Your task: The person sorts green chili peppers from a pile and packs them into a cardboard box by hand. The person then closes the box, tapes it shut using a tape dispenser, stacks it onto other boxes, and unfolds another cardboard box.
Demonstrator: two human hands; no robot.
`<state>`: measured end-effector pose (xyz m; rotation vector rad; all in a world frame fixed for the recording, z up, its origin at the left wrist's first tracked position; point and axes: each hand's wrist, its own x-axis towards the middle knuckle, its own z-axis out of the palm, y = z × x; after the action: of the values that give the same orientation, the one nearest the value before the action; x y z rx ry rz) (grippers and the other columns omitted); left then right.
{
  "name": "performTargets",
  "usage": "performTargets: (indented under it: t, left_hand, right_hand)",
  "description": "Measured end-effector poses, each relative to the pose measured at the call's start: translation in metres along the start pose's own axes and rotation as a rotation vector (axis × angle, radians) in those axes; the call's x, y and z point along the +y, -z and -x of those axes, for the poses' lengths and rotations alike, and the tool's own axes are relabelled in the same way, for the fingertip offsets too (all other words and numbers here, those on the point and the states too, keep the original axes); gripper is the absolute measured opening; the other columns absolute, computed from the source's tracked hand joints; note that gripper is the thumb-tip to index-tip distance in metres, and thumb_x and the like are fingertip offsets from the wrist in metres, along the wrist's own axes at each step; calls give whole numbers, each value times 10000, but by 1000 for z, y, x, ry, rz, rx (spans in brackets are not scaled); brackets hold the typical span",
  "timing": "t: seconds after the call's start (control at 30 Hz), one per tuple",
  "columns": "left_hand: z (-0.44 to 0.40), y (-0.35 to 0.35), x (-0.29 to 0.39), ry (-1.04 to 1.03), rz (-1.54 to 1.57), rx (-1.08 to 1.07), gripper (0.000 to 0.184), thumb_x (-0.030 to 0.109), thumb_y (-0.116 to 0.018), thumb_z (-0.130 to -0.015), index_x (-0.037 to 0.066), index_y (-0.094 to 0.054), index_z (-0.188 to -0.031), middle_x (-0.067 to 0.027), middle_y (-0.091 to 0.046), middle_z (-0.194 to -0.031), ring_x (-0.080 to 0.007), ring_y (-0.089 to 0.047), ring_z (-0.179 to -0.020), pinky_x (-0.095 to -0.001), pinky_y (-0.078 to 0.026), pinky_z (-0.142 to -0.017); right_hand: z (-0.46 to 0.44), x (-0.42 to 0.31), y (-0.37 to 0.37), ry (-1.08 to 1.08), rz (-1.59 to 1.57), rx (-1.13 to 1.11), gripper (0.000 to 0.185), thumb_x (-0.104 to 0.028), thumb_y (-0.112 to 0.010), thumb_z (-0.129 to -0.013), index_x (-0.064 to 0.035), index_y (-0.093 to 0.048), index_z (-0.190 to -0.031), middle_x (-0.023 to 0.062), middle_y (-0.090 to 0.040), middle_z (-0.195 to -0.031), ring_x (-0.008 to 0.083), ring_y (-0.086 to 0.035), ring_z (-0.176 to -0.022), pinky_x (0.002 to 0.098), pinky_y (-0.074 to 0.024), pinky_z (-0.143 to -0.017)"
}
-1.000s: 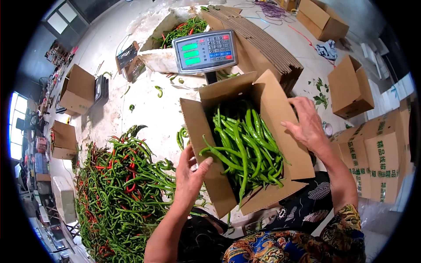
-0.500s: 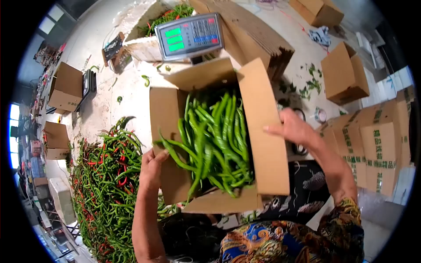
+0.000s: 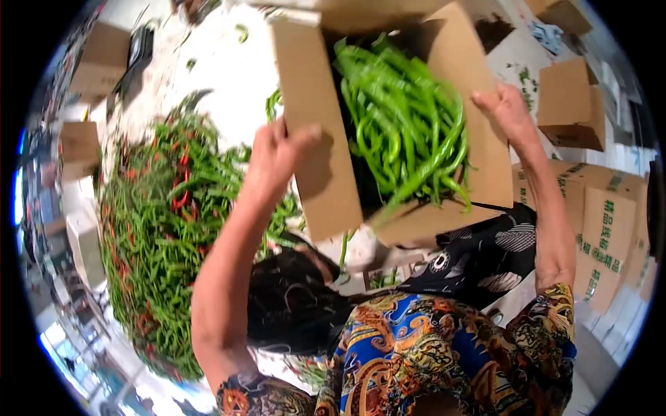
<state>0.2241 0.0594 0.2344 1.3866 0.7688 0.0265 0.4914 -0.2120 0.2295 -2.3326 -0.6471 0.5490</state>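
An open cardboard box (image 3: 320,170), filled with long green chili peppers (image 3: 406,128), is held up in front of me, tilted. My left hand (image 3: 279,151) grips its left flap, thumb on the inner face and the other fingers hidden behind. On the opposite side, my right hand (image 3: 508,112) is closed on the right flap's edge, thumb over the cardboard. The peppers lie heaped inside, several reaching over the lower flap, and they look slightly blurred.
A big heap of green and red chilies (image 3: 163,243) lies at the left. Printed cartons (image 3: 600,239) stand at the right, below an open cardboard box (image 3: 570,97). Another carton (image 3: 97,59) sits at the far left. My patterned shirt and dark-clad legs are below.
The box has moved up and right in view and tilted. My left hand has shifted from its lower left edge onto the left flap. The scale and foam box have left view.
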Motion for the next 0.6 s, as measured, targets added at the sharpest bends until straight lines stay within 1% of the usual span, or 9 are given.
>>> performTargets:
  t: [0.1, 0.2, 0.3, 0.33, 0.4, 0.43, 0.47, 0.53, 0.6]
  left_hand:
    - [-2, 22, 13, -143, -162, -157, 469, 387, -558, -947, -24, -604, -1167, -64, -665, -961, -143, -614, -874, -293, -484, -834]
    - [9, 60, 2, -29, -77, -340, 521, 452, -505, -966, 8, -585, -1226, -104, -665, -1023, -165, -629, -917, -320, -519, -820]
    - [12, 113, -79, 64, -311, -332, 501, 399, -586, -942, 72, -556, -1320, -152, -661, -1147, -208, -638, -978, -341, -533, -823]
    - [17, 123, -112, 151, -383, -340, 492, 388, -588, -946, 103, -541, -1345, -161, -635, -1221, -234, -633, -1047, -363, -532, -868]
    - [26, 115, -197, 71, -530, -297, 477, 333, -616, -930, 155, -522, -1363, -179, -572, -1307, -302, -591, -1138, -417, -496, -980]
    - [29, 106, -244, -98, -825, -233, 514, 209, -688, -856, 158, -530, -1343, -191, -580, -1218, -325, -575, -1114, -426, -455, -1009]
    - [30, 98, -275, -89, -799, -243, 558, 167, -710, -814, 140, -519, -1338, -203, -510, -1293, -362, -494, -1200, -438, -405, -1048]
    - [26, 77, -313, -292, -805, -93, 618, 132, -723, -774, 132, -492, -1347, -219, -475, -1308, -404, -471, -1189, -450, -420, -1014]
    - [12, 60, -328, -333, -873, -6, 657, 110, -728, -748, 132, -474, -1354, -238, -432, -1341, -436, -440, -1192, -464, -417, -1003]
  right_hand:
    - [-5, 13, -4, -84, -448, -106, 386, -227, -632, -872, 35, -619, -1155, 106, -681, -982, 162, -640, -860, 305, -510, -774]
    - [-4, 20, -1, -215, -454, -89, 417, -235, -626, -896, 23, -590, -1222, 115, -660, -1071, 168, -613, -954, 323, -483, -865]
    - [-2, 19, 4, -185, -72, -25, 464, -263, -622, -914, 20, -554, -1275, 131, -649, -1124, 180, -606, -1025, 325, -470, -906]
    - [5, 5, 0, -17, 60, 160, 474, -282, -617, -921, 20, -547, -1279, 133, -646, -1126, 182, -606, -1019, 335, -470, -907]
    - [31, -34, -10, 324, 318, 537, 496, -322, -608, -934, 19, -535, -1287, 137, -641, -1131, 187, -605, -1007, 356, -470, -907]
    - [53, -70, -18, 378, 230, 567, 498, -325, -609, -936, 19, -529, -1288, 144, -635, -1135, 204, -610, -997, 362, -465, -920]
    - [81, -98, -26, 427, 142, 594, 501, -328, -611, -937, 19, -523, -1289, 150, -628, -1140, 221, -614, -987, 368, -459, -933]
    - [151, -112, -43, 518, 192, 369, 323, -223, -639, -875, -6, -586, -1109, 145, -642, -1049, 228, -620, -882, 362, -475, -837]
    - [183, -124, -76, 846, 253, -150, 174, -127, -686, -779, -52, -629, -926, 120, -654, -932, 227, -616, -762, 353, -486, -689]
